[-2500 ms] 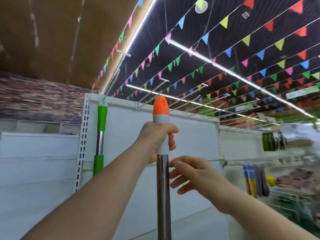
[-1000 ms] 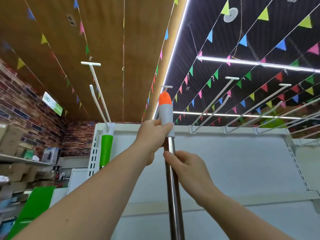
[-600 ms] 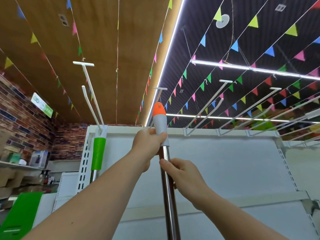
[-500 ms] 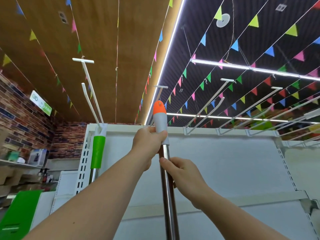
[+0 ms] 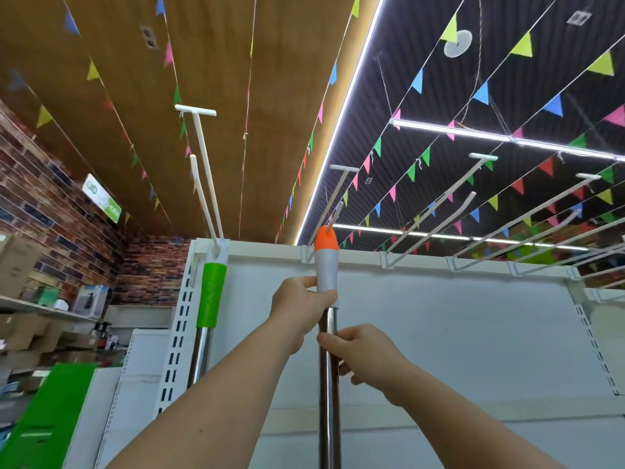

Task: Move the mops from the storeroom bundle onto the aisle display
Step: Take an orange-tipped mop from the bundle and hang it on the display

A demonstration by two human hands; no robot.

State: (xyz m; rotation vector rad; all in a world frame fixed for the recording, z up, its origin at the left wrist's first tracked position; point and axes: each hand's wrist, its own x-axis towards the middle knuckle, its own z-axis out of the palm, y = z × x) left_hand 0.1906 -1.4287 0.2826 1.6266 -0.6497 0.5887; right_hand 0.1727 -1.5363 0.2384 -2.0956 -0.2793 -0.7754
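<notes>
I hold a mop upright by its handle (image 5: 326, 265), which has an orange cap, a grey grip and a chrome pole. My left hand (image 5: 299, 308) grips the bottom of the grey grip. My right hand (image 5: 358, 355) closes on the chrome pole just below. The orange cap touches the tip of a white display hook (image 5: 338, 194) that juts from the top of the white back panel (image 5: 456, 333). A second mop with a green grip (image 5: 211, 294) hangs from the hook to the left. The mop heads are out of view.
Several bare white hooks (image 5: 436, 211) stick out along the panel's top rail to the right. A perforated upright (image 5: 177, 330) edges the panel on the left. Beyond it are a brick wall, shelves with boxes (image 5: 20, 265) and a green board (image 5: 44, 421).
The mop handle has risen and shifted slightly, so its orange cap now meets the hook's tip. My right hand went from open beside the pole to closed on it.
</notes>
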